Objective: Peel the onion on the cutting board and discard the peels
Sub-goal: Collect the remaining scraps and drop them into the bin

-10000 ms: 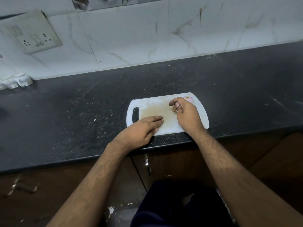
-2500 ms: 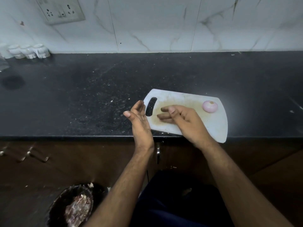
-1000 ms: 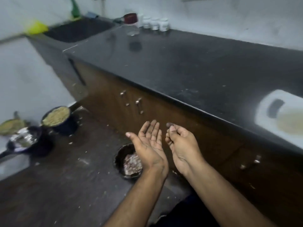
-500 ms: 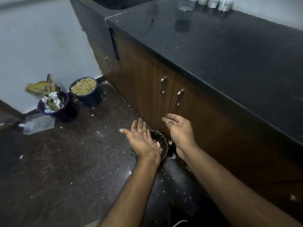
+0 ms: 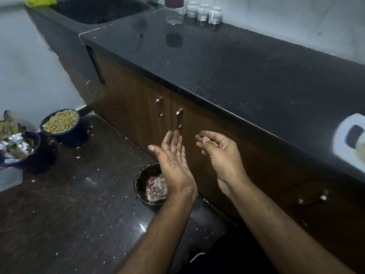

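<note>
On the floor I count three containers: a foil-stuffed pot (image 5: 18,155), a grain-filled pot (image 5: 61,123), and a dark bin (image 5: 142,184) holding onion peels (image 5: 156,187). Above it, my left hand (image 5: 173,161) is flat-fingered, my right hand (image 5: 221,155) loosely curled, both empty. One cutting board (image 5: 343,143) sits on the tabletop (image 5: 237,66).

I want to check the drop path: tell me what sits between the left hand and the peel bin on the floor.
Nothing: in the head view the left hand hovers open above the peel bin, partly covering its rim, and no object shows between them.
</note>
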A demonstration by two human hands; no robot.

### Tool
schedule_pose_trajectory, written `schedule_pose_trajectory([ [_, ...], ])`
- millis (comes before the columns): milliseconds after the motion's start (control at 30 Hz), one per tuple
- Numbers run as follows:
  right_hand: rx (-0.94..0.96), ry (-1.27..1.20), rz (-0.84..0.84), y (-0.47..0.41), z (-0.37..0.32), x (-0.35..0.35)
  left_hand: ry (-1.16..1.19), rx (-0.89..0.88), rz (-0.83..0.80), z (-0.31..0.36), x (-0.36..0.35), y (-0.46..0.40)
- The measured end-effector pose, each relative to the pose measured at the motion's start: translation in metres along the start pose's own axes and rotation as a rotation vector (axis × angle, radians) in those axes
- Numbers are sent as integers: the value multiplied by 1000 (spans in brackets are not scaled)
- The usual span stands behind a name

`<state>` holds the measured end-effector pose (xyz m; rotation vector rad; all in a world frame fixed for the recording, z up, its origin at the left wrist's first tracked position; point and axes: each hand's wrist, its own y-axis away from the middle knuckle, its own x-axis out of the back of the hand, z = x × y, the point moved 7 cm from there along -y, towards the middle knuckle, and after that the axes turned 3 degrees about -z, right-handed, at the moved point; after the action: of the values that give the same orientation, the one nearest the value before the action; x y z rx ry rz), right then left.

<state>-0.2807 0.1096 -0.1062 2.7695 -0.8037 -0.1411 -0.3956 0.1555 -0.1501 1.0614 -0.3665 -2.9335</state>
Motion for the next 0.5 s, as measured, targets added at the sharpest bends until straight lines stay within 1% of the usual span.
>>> schedule_pose_trajectory([
  [100,13,-64,41,23,-11,28,-2,15,-122,-1,-30,25],
  [167,48,-71,66,40,-20,46,0,16,-174,-1,-45,38],
  [333,246,-30,198,85,-48,104,-12,22,-366,0,-92,82],
  [500,399,27,388,122,-68,170,-34,35,-565,-11,-138,131],
])
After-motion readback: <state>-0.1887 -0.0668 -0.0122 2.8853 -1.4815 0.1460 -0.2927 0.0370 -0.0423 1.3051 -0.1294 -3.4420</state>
